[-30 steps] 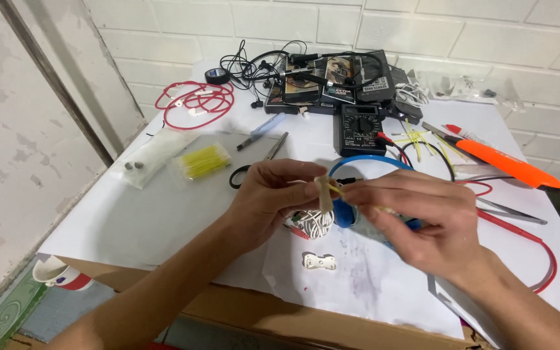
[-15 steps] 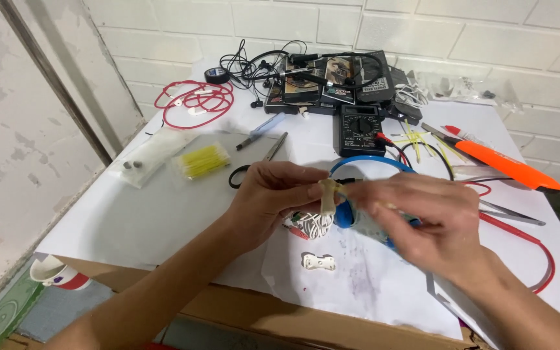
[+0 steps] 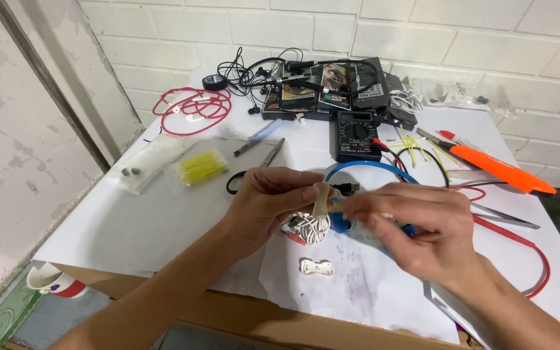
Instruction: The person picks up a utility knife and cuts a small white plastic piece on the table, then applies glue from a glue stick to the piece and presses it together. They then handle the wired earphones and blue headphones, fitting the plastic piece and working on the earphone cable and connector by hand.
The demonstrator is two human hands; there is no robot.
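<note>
Our left hand [image 3: 270,204] and right hand [image 3: 416,230] both pinch a tan strip [image 3: 321,199] above the coiled white cable [image 3: 309,227]. If we pull unevenly, the strip may slip free and the coil spring loose onto the table [image 3: 131,227].

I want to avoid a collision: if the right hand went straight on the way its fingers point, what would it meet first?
The right hand points leftward, so it would probably meet the left hand first, fingertips nearly touching around a beige strip; depth is unclear.

Ahead of you a black multimeter [image 3: 356,135] sits below stacked cassette cases [image 3: 328,91]. To your left lie coiled red wire [image 3: 192,107] and bagged yellow cable ties [image 3: 199,167]; an orange-handled tool [image 3: 497,167] lies right.
</note>
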